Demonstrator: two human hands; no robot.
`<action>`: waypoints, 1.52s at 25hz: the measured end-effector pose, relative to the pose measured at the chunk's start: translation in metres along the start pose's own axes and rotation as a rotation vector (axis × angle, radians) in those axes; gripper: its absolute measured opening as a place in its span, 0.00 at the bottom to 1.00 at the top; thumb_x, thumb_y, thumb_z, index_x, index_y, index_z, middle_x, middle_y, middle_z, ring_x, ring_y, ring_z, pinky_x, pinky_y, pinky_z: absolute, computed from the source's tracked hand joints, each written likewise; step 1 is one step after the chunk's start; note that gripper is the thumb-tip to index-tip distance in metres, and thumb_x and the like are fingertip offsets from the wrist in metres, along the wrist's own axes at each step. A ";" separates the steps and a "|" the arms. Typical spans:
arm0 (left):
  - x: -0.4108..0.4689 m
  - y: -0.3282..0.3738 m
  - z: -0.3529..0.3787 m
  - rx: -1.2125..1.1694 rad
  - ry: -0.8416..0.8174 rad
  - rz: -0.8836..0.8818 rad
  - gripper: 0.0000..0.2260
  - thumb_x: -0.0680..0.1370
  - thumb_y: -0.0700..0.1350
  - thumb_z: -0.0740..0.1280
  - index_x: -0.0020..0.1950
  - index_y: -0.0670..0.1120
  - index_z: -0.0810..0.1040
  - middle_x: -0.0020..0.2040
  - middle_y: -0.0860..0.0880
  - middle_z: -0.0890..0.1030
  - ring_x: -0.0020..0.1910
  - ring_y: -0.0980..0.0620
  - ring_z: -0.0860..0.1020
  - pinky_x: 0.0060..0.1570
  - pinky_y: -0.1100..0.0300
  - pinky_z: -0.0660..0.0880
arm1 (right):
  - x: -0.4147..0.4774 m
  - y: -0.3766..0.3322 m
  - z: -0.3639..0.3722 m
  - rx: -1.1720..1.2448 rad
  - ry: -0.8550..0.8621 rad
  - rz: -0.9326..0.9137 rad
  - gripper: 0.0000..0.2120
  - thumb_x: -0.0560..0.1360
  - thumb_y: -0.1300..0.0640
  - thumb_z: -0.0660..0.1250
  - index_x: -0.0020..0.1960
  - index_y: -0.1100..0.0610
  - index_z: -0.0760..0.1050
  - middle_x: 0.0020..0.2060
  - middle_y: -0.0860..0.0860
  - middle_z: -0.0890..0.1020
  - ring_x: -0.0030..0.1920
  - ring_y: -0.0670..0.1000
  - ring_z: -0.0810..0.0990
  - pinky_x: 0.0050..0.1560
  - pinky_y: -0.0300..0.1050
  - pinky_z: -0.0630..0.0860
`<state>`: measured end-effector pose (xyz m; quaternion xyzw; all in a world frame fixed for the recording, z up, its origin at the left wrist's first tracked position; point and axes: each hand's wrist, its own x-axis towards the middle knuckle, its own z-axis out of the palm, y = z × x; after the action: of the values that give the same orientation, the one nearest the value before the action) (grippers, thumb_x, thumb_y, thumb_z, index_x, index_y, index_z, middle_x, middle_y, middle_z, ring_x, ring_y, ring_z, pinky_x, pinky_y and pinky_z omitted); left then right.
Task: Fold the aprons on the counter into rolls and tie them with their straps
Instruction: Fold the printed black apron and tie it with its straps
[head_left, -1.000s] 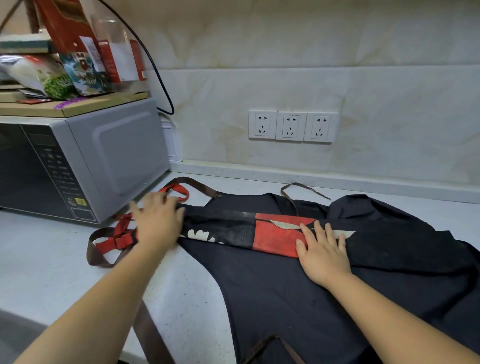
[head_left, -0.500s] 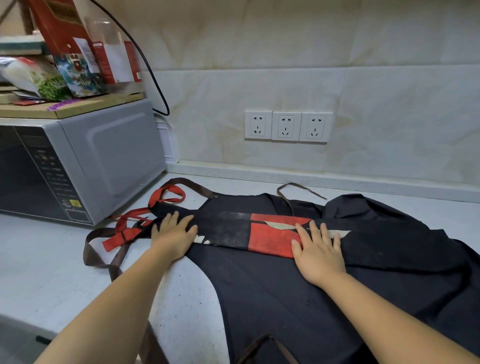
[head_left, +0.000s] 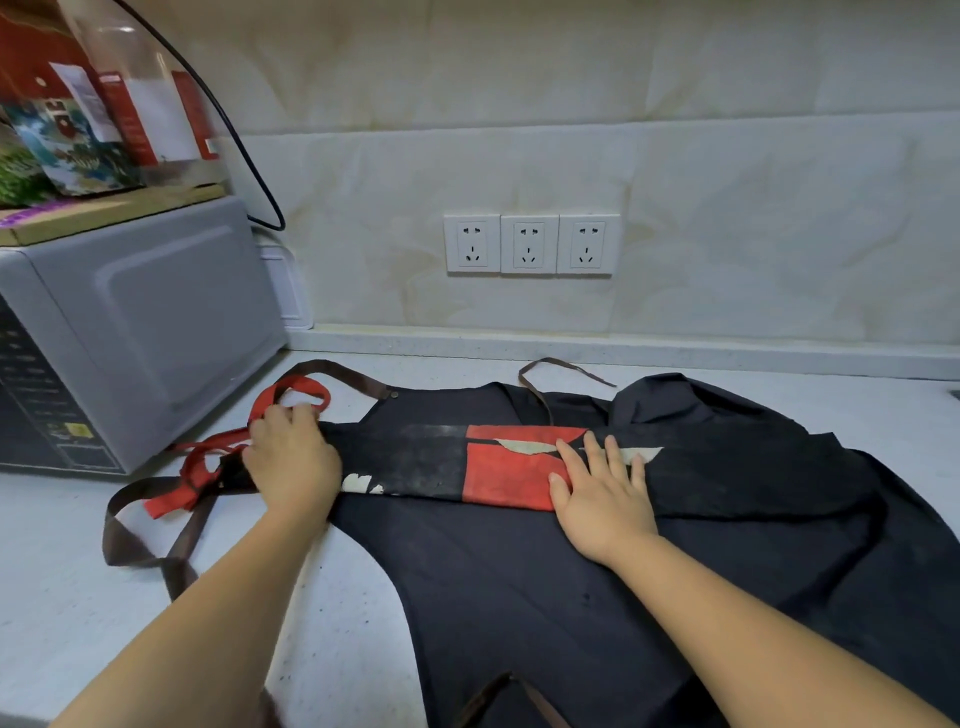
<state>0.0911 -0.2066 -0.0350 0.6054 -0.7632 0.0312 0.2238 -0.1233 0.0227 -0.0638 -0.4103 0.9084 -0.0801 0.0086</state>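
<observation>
The folded apron (head_left: 415, 457) lies mid-frame on a spread dark apron (head_left: 519, 597). The right hand (head_left: 602, 493) presses it with a flat palm, and the left hand (head_left: 291, 457) covers its left end, grasp unclear. Rolling could trap the red straps (head_left: 169, 501) or drag the cloth beneath.

A gray microwave (head_left: 156, 332) sits on a white speckled desk (head_left: 62, 571). A flat wooden board (head_left: 104, 213) lies on top of the microwave, and bright boxes and bags (head_left: 104, 119) stand on the board. A black cable (head_left: 234, 135) hangs down in a curve just behind the microwave, and a small white box (head_left: 288, 291) stands behind its back corner. To the right of the microwave is a cream stone wall (head_left: 727, 208) with three white sockets (head_left: 529, 243) side by side. A low white ledge (head_left: 571, 345) runs from behind the microwave along the bottom of the wall. The light is soft and even.
</observation>
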 end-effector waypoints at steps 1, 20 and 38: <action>-0.012 0.014 0.000 -0.048 -0.024 0.121 0.10 0.75 0.43 0.65 0.56 0.48 0.79 0.54 0.44 0.78 0.54 0.41 0.74 0.48 0.47 0.72 | 0.000 0.000 0.000 0.003 -0.001 0.000 0.27 0.81 0.42 0.41 0.79 0.45 0.46 0.79 0.51 0.46 0.78 0.55 0.41 0.75 0.58 0.37; -0.194 0.271 0.014 -0.419 -0.348 1.044 0.18 0.79 0.40 0.59 0.68 0.44 0.75 0.72 0.44 0.72 0.73 0.43 0.67 0.73 0.47 0.59 | -0.022 0.175 -0.066 0.273 0.442 0.545 0.21 0.75 0.60 0.61 0.68 0.53 0.70 0.64 0.56 0.72 0.64 0.58 0.68 0.62 0.52 0.67; -0.225 0.353 0.030 -0.479 -0.414 0.919 0.15 0.78 0.48 0.50 0.57 0.54 0.73 0.58 0.59 0.75 0.60 0.54 0.68 0.58 0.53 0.61 | 0.016 0.202 -0.043 0.407 0.386 0.492 0.11 0.77 0.58 0.60 0.57 0.55 0.75 0.52 0.49 0.74 0.47 0.48 0.73 0.40 0.43 0.69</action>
<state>-0.2114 0.0820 -0.0684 0.1359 -0.9624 -0.1683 0.1640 -0.2873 0.1483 -0.0510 -0.1470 0.9302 -0.3306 -0.0624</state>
